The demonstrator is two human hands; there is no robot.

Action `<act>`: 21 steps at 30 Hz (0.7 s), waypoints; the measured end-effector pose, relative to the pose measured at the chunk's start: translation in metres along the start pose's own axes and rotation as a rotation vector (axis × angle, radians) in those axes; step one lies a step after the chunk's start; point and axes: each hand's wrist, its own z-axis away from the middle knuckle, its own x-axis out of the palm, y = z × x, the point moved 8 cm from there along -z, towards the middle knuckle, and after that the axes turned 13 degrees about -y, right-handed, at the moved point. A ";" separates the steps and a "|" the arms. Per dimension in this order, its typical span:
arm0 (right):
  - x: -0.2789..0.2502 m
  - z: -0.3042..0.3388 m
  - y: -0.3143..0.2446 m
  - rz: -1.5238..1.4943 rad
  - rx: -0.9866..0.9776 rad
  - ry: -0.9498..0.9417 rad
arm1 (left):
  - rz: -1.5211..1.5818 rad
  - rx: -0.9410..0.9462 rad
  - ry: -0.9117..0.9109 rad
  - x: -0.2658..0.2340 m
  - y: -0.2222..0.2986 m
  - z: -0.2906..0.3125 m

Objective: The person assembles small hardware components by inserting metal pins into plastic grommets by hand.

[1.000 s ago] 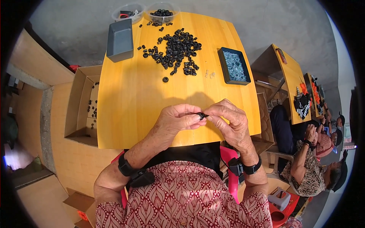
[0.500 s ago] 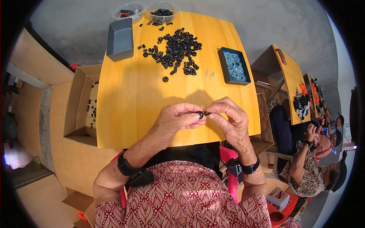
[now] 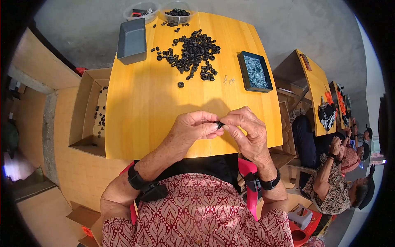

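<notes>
Thumb and fingers of the left hand [image 3: 191, 129] pinch a small black part [image 3: 219, 124] above the near portion of the table [image 3: 138, 117], and the right hand [image 3: 249, 131] grips its right end between thumb and forefinger. The fingertips meet around it and hide most of it — I cannot tell whether it is one piece or two pressed together. With so little to hold, an uneven push or twist could make it spring out of the pinch; being so near the table's front edge, it might then bounce into the lap or onto the floor. If two pieces are involved, a tilted one could jam, or a fingertip could get nipped. Farther off, a pile of black parts [image 3: 197, 51] spreads loosely, and a lone black ring [image 3: 180, 85] lies just this side of it; a careless reach might knock that rolling. A few tiny metal springs [image 3: 226, 79] lie beside the dark tray [image 3: 242, 72] — small and light enough, I judge, to be brushed away by a passing hand.
</notes>
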 end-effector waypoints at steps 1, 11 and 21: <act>0.001 0.000 0.000 -0.003 0.007 0.004 | -0.006 0.007 0.004 0.000 0.000 0.000; 0.009 0.002 0.007 -0.066 0.008 0.065 | 0.025 0.093 0.063 -0.005 -0.005 0.000; 0.025 0.017 0.003 0.194 -0.018 0.198 | -0.035 0.039 0.114 -0.010 -0.016 -0.002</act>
